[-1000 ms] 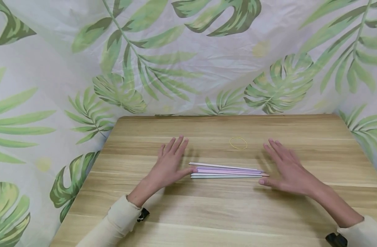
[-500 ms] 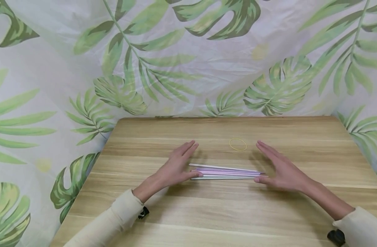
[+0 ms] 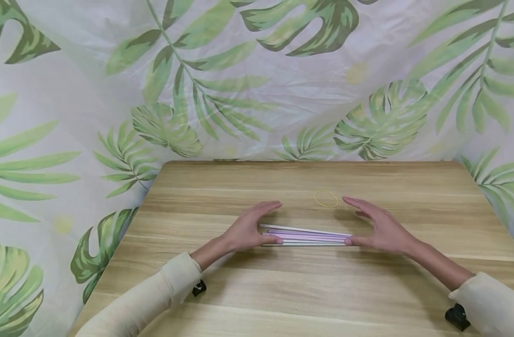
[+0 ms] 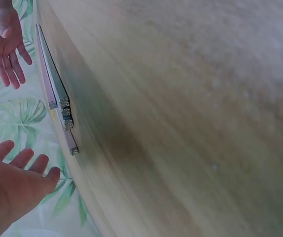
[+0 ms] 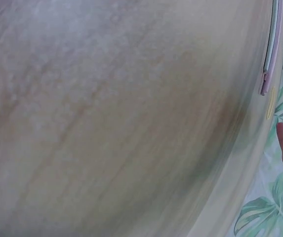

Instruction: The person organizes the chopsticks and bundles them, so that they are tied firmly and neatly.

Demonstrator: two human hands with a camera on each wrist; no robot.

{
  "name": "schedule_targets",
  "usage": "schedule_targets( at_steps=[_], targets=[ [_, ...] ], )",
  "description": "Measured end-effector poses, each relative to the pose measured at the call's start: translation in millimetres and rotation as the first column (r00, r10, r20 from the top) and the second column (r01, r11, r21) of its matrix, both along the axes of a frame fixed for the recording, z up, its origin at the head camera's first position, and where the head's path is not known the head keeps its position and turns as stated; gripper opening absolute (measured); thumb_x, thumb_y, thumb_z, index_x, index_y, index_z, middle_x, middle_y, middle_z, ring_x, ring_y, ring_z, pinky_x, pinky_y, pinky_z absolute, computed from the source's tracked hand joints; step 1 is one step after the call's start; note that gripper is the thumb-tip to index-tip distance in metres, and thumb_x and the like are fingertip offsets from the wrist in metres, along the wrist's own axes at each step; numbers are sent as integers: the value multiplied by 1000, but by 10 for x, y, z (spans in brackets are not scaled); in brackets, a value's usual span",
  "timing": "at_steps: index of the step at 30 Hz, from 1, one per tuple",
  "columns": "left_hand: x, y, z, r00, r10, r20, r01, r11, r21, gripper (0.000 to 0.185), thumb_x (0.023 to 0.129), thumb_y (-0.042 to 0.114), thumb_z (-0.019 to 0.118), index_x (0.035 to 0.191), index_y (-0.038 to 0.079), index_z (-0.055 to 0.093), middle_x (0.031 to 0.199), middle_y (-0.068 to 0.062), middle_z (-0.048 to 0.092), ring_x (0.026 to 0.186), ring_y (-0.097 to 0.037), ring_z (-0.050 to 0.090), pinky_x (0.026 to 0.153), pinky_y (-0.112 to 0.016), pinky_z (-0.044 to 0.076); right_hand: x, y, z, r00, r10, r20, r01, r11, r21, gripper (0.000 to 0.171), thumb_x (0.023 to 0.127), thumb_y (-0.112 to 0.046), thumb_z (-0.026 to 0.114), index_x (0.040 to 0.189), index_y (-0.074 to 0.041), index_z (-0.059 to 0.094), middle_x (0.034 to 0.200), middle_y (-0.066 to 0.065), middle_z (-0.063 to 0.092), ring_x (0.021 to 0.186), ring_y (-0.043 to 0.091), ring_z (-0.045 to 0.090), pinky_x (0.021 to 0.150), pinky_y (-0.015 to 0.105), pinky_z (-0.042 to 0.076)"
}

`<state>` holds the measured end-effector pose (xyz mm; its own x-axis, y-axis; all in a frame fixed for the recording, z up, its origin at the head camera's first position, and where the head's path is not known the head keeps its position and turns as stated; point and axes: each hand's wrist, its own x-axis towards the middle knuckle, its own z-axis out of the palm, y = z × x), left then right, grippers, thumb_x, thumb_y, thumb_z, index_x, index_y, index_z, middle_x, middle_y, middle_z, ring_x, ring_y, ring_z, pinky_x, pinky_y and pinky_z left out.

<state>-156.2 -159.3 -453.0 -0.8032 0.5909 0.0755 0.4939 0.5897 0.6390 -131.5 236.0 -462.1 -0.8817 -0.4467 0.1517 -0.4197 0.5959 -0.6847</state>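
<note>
Both hands, left [image 3: 250, 228] and right [image 3: 377, 227], have closed in, fingers straight, on the sticks [image 3: 306, 236] mid-table [image 3: 240, 299]; uneven pressing could scatter them toward the rubber band [image 3: 325, 199].

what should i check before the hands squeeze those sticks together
1. Left hand at the left end of the sticks, fingers straight: ok.
2. Right hand at the right end, fingers straight: ok.
3. Stick ends flush: not ok; the left wrist view shows them staggered, one sticking out past the rest.
4. Sticks lying flat on the table in one bundle: ok.
5. Rubber band lies apart from the bundle, behind it near the right hand's fingertips: ok.
6. Thumbs actually touching the stick ends: cannot tell, contact is too fine to see.
</note>
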Motion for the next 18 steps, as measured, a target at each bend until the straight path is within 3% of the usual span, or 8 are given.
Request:
schedule_targets(
  at_steps=[7, 13, 18],
  targets=[
    [-21, 37, -52, 998, 8, 58, -11, 998, 63, 94, 79, 40, 96, 158, 13, 53, 161, -7, 57, 147, -30, 56, 123, -52, 42, -50, -19, -72, 1000, 16, 18, -15, 999, -37, 93, 78, -36, 97, 156, -9, 54, 156, 12, 61, 137, 36, 63, 108, 53, 54],
    [-39, 63, -125, 997, -2, 77, -4, 997, 77, 87, 81, 37, 95, 154, 10, 57, 152, -8, 64, 139, -28, 62, 119, -48, 47, -73, -59, -149, 999, 45, 25, -45, 999, -14, 78, 81, -34, 96, 147, -9, 64, 143, 9, 70, 117, 27, 72, 99, 37, 59],
    [-48, 83, -182, 996, -17, 89, 11, 998, 66, 84, 83, 35, 94, 153, 8, 57, 143, -9, 69, 134, -25, 65, 117, -46, 49, -88, -102, -162, 996, 80, 46, -81, 996, 28, 68, 85, -36, 93, 141, -7, 68, 136, 9, 74, 117, 26, 72, 97, 35, 59]
  ],
)
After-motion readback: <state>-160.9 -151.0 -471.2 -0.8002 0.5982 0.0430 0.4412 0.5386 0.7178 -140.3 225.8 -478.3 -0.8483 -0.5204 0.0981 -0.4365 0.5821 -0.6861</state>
